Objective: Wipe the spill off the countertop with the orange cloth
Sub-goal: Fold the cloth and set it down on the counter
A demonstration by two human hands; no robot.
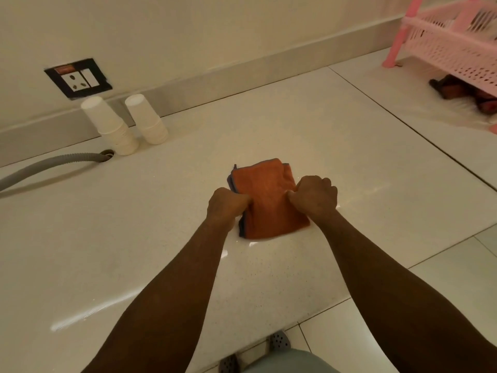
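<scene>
The orange cloth (pixel 265 196), folded with a dark blue edge, lies flat on the pale countertop (pixel 161 238) in the middle of the view. My left hand (pixel 227 205) pinches its left edge with closed fingers. My right hand (pixel 314 196) grips its right side, fist closed on the fabric. A thin wet sheen (pixel 258 242) shows on the counter just in front of the cloth's near edge.
Two stacks of white paper cups (pixel 110 125) (pixel 146 119) stand upside down by the back wall. A grey hose (pixel 48 165) runs into a hole at left. A wall socket (pixel 78 79) sits above. A pink plastic rack (pixel 457 41) stands at the far right.
</scene>
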